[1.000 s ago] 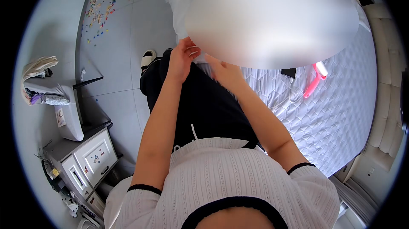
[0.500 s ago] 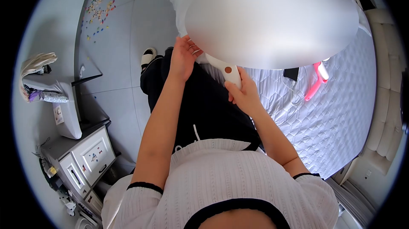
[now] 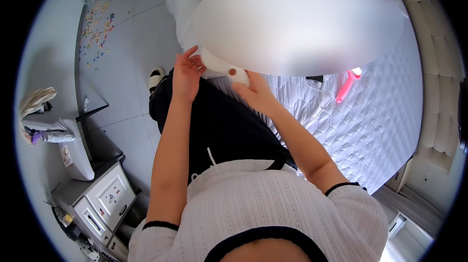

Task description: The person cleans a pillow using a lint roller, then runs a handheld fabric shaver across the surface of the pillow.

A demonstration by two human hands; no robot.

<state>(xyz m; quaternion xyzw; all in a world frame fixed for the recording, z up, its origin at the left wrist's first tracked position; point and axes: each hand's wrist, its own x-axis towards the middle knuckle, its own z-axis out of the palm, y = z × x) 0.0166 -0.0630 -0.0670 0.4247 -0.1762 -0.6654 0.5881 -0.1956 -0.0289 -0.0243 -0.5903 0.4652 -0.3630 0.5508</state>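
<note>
My right hand point(image 3: 256, 95) is wrapped round the lower end of a white handheld device point(image 3: 218, 65) with a round copper-coloured button. Its kind does not show, since a large blurred oval covers part of it. Just left of the device's far end is my left hand point(image 3: 186, 79), palm up with its fingers apart. Whether those fingertips touch the device, I cannot tell. Both hands are above my black trousers point(image 3: 219, 120), at the edge of a bed with a quilted pale cover point(image 3: 336, 130).
A pink-handled tool point(image 3: 346, 88) and a dark block with a white cable point(image 3: 315, 79) lie on the bed. Small coloured pieces point(image 3: 97, 30) are scattered over the grey floor point(image 3: 151, 28). At left stands a white cabinet point(image 3: 111, 196). A padded headboard point(image 3: 435, 86) borders the right.
The view has shifted, so the room sits further left in the picture. The device and my right hand have moved left and forward. My left hand's fingers are more spread.
</note>
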